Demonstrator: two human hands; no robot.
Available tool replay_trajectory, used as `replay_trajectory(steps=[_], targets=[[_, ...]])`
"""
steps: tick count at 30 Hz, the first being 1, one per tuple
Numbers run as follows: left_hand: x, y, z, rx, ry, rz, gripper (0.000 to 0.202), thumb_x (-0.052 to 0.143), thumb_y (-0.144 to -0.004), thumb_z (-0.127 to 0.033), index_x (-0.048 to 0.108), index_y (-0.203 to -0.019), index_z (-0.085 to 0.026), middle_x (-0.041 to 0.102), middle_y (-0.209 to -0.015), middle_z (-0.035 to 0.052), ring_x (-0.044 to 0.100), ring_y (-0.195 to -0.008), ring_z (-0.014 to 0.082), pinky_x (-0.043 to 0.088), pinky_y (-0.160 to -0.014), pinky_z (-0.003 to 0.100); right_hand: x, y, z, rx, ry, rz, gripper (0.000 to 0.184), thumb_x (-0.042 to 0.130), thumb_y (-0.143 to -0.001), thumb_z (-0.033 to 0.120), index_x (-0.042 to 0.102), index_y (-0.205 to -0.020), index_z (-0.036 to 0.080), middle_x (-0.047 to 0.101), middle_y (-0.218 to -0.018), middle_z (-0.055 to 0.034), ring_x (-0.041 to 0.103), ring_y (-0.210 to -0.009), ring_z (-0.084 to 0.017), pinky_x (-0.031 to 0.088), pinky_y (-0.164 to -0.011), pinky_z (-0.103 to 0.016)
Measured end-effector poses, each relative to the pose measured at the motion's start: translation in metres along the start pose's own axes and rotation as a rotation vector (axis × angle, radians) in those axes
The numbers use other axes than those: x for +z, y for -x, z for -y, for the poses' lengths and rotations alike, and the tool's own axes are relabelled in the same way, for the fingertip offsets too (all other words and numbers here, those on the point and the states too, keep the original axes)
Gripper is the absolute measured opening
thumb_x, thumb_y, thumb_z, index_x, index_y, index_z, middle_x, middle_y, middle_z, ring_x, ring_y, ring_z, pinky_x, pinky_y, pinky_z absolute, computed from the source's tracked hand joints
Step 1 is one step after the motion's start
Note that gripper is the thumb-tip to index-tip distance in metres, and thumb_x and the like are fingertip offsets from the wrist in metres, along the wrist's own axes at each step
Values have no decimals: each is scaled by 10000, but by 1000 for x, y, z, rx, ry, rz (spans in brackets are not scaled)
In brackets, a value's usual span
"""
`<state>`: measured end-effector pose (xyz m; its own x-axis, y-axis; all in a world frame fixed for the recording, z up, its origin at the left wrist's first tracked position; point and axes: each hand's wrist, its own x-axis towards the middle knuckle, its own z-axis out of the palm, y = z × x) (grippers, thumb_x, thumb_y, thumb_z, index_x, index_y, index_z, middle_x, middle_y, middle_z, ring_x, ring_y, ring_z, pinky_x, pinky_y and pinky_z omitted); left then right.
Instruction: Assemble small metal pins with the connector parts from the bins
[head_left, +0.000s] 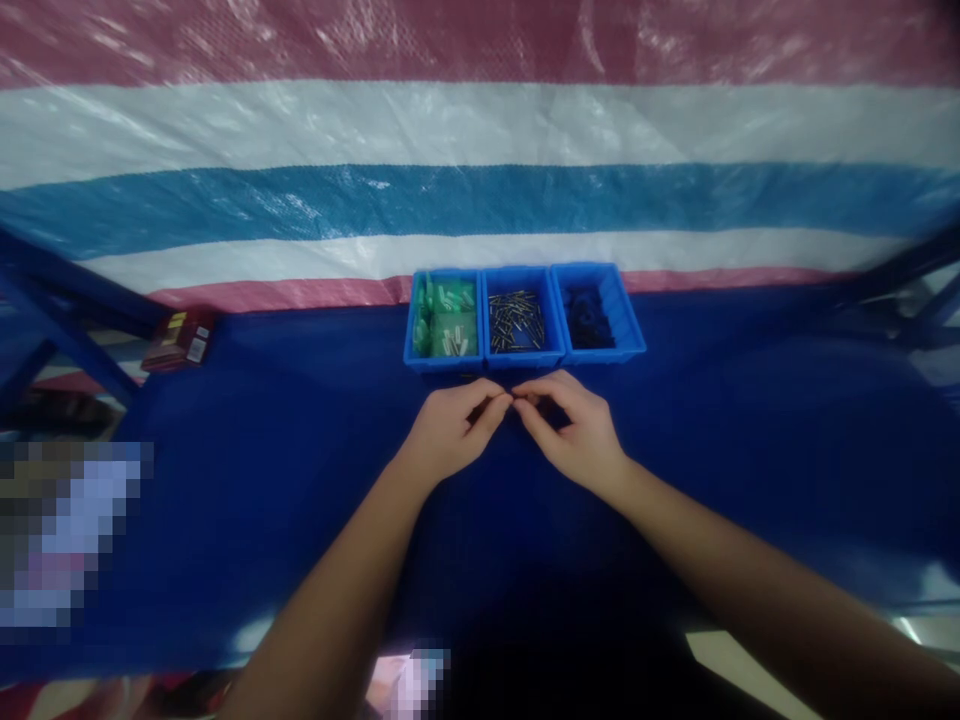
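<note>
My left hand [459, 425] and my right hand [574, 425] meet at the fingertips over the blue table, just in front of three blue bins. Thumb and forefinger of each are pinched together. Whatever lies between the fingertips is too small to make out. Behind my left hand, the left bin [442, 363] holds green packets and small pale pieces [454, 341]. Thin metal pins or bits [517, 318] fill the middle bin [525, 357]. Dark pieces [587, 318] that I cannot identify lie in the right bin [626, 310]. A small dark sliver [469, 377] shows beside my left fingers.
The blue tabletop [262, 480] reaches to a striped plastic sheet [480, 200] hanging behind the bins. A dark red box [178, 340] stands at the back left. Blue frame bars [75, 320] rise at both sides. A pixelated patch covers the left edge.
</note>
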<state>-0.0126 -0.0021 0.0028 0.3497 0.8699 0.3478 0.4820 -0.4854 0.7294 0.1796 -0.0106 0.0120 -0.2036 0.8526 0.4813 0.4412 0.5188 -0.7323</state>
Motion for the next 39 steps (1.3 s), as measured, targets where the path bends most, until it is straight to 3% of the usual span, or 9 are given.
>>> replay_trajectory(steps=[6, 14, 20, 28, 33, 39], targets=[[3, 2, 1, -21, 18, -43, 184, 632, -936, -298, 649, -1100, -215, 621, -659, -63, 554, -537, 64, 446, -575, 176, -1, 0, 1, 9, 32, -3, 63, 630, -926, 178, 689, -927, 198, 695, -821, -40, 642, -749, -165, 535, -666, -310], [-1, 0, 0, -19, -11, -8, 143, 574, -973, -297, 660, -933, -190, 657, -705, -29, 585, -577, 76, 430, -564, 192, 0, 1, 0, 1, 6, -1, 92, 641, -918, 187, 696, -983, 222, 689, -818, -26, 643, -752, -167, 545, -667, -317], [2, 1, 0, -30, 50, -37, 159, 622, -942, -292, 648, -1075, -209, 613, -653, -58, 557, -537, 69, 439, -555, 183, 0, 1, 1, 13, 36, 6, 64, 624, -935, 194, 685, -933, 215, 703, -831, -40, 643, -759, -171, 544, -671, -325], [1, 0, -1, -25, -15, -20, 166, 557, -982, -302, 664, -932, -185, 656, -705, -27, 580, -570, 73, 424, -556, 191, 0, 1, 0, 2, 12, 2, 94, 643, -922, 191, 700, -986, 230, 709, -853, -33, 657, -792, -176, 560, -698, -326], [2, 1, 0, -21, 8, -51, 160, 614, -946, -300, 658, -1069, -208, 623, -656, -55, 557, -536, 70, 444, -568, 186, 0, 0, 0, 3, 42, 2, 82, 626, -931, 185, 688, -967, 226, 706, -840, -36, 660, -782, -179, 556, -687, -324], [1, 1, 1, -32, -15, -35, 141, 575, -971, -308, 660, -980, -196, 615, -639, -50, 535, -517, 70, 423, -542, 188, 1, 2, -2, -2, 35, -1, 95, 635, -931, 202, 691, -1001, 235, 710, -855, -31, 663, -795, -179, 564, -699, -328]])
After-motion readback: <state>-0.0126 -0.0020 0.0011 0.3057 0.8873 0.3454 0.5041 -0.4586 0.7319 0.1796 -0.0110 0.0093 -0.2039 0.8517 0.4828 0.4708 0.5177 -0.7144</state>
